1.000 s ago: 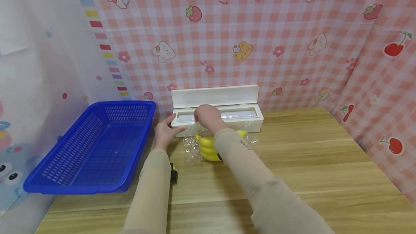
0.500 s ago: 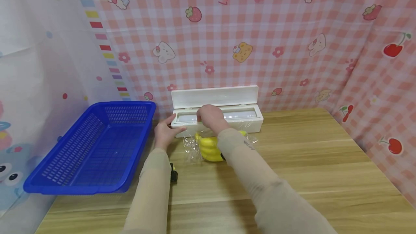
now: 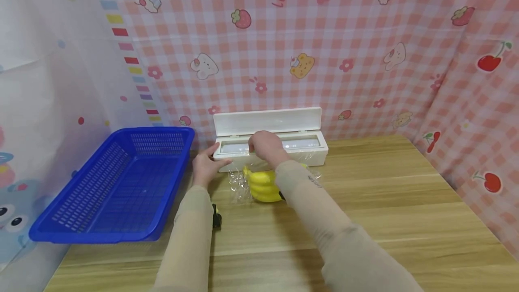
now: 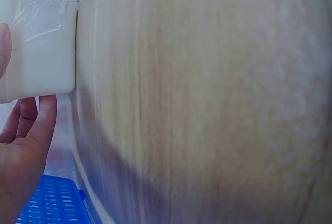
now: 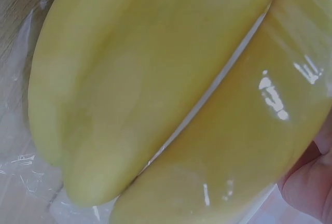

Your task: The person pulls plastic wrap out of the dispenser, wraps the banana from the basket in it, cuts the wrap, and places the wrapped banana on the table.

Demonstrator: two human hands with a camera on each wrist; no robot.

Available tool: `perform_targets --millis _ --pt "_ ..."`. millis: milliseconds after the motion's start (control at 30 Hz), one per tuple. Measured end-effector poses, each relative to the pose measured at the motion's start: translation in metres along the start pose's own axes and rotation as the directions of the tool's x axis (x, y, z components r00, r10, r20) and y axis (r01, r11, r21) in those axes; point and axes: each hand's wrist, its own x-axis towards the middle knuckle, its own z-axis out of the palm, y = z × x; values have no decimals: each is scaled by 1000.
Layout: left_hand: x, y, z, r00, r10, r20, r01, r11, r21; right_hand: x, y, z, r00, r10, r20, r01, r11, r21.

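A white plastic wrap dispenser [image 3: 312, 156] stands against the back cloth, its long lid [image 3: 267, 120] raised. A roll [image 3: 302, 143] shows in its slot. My left hand [image 3: 204, 166] grips the dispenser's left end; in the left wrist view its thumb lies on one face and its fingers reach round the end. My right hand [image 3: 267, 145] is curled at the slot's front rim; whatever its fingertips hold there is hidden. Below it lies a bunch of bananas [image 3: 261, 186] under clear plastic wrap [image 3: 240, 186], partly covered by my right sleeve. The bananas fill the right wrist view.
A blue perforated basket [image 3: 162, 211] stands on the left of the wooden table [image 3: 377, 202]. Pink checked cloth [image 3: 259, 39] hangs close behind the dispenser and along the right side.
My right hand has slid a little to the right along the slot's front rim, uncovering more of the bananas. The left hand and the dispenser have stayed in place.
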Motion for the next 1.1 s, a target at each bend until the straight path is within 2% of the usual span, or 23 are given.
perform_targets --millis 200,667,1100 --pt "0 -1 0 1000 -2 6 2 1000 12 -1 4 0 1000 10 -4 -9 1000 14" --pt "-1 2 0 999 -26 18 26 1000 4 -4 14 0 1000 -24 -14 24 1000 -4" --pt "-2 1 -1 1000 -12 12 12 1000 19 -7 23 0 1000 -21 -14 21 1000 10"
